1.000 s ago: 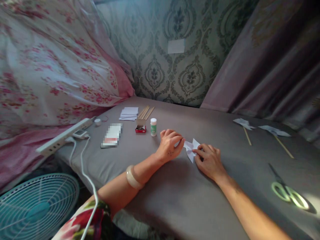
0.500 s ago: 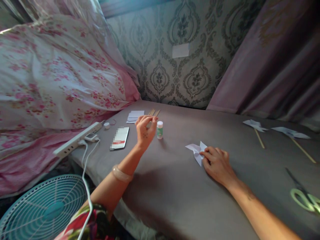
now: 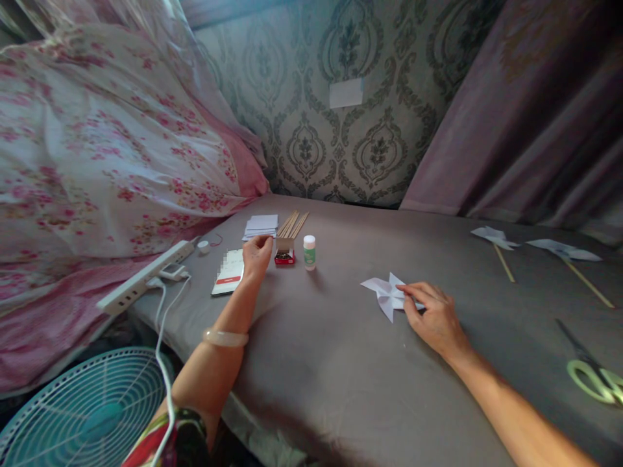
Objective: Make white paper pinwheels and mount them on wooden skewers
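My right hand (image 3: 435,319) pinches the right side of a white folded paper pinwheel (image 3: 388,296), which lies on the grey surface with its pointed blades spread. My left hand (image 3: 257,258) is over the right edge of a phone (image 3: 228,271), fingertips pressed together; whatever is between them is too small to make out. Just right of those fingers stands a small red box (image 3: 285,259), its flap up and small dark pieces inside. A white-capped bottle with a green label (image 3: 309,253) stands to the right of the box.
Wooden sticks (image 3: 292,224) and a stack of white paper (image 3: 261,226) lie behind the box. Two pinwheels on sticks (image 3: 506,263) (image 3: 588,283) and scissors (image 3: 591,379) lie at the right. A power strip (image 3: 146,277) and fan (image 3: 97,415) are at the left.
My left hand has moved left and slightly down, away from the bottle, uncovering the red box. My right hand has shifted slightly right, still on the pinwheel, showing more of it.
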A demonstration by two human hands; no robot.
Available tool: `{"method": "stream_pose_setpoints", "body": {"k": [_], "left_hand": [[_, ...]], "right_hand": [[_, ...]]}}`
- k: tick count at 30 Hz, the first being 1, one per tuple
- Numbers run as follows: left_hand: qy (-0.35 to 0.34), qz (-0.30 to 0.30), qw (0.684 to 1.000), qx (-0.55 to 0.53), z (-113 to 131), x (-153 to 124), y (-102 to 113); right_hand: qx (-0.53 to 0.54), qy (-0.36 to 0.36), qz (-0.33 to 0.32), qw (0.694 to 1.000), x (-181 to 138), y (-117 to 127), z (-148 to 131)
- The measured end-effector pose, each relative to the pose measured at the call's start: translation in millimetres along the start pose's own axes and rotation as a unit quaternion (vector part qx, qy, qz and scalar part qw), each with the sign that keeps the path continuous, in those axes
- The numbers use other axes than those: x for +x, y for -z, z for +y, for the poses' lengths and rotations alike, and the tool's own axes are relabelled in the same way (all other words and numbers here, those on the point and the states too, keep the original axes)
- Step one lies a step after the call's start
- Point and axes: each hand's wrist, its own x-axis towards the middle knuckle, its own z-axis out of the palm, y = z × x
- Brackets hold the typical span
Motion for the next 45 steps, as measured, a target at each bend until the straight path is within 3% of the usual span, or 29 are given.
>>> {"method": "stream_pose_setpoints", "body": {"k": [4, 8, 18, 23, 27, 33, 36, 45], "left_hand": [[0.010, -0.047, 0.997, 0.062, -1.6, 9.2, -4.5], [0.033, -0.054, 0.991, 0.115, -6.4, 10.7, -8.3], [0.008, -0.038, 0.992, 0.120, -9.8, 1.5, 0.6], [0.006, -0.084, 0.986, 0.142, -9.5, -0.4, -0.9], [-0.007, -0.077, 0.986, 0.151, -15.8, 0.1, -1.2], [-0.136, -0.080, 0.959, 0.236, -21.0, -2.9, -2.1], [-0.157, -0.101, 0.942, 0.279, -18.8, -2.0, -2.9], [-0.132, -0.218, 0.916, 0.311, -0.2, 13.0, -4.5]], "right_hand": [[0.015, -0.015, 0.009, 1.000, 0.3, -0.5, 1.6], [0.010, -0.016, 0.009, 1.000, 0.2, -1.5, 1.0], [0.020, -0.023, -0.002, 1.000, 0.7, -2.1, 2.6], [0.020, -0.021, 0.001, 1.000, 0.4, -2.5, 2.3], [0.022, -0.014, 0.004, 1.000, -0.5, -3.8, 4.0], [0.021, 0.001, 0.012, 1.000, -0.8, -5.6, 6.2], [0.026, 0.004, 0.008, 1.000, -0.7, -5.8, 6.4], [0.024, 0.005, 0.008, 1.000, -0.2, -6.4, 7.0]]}}
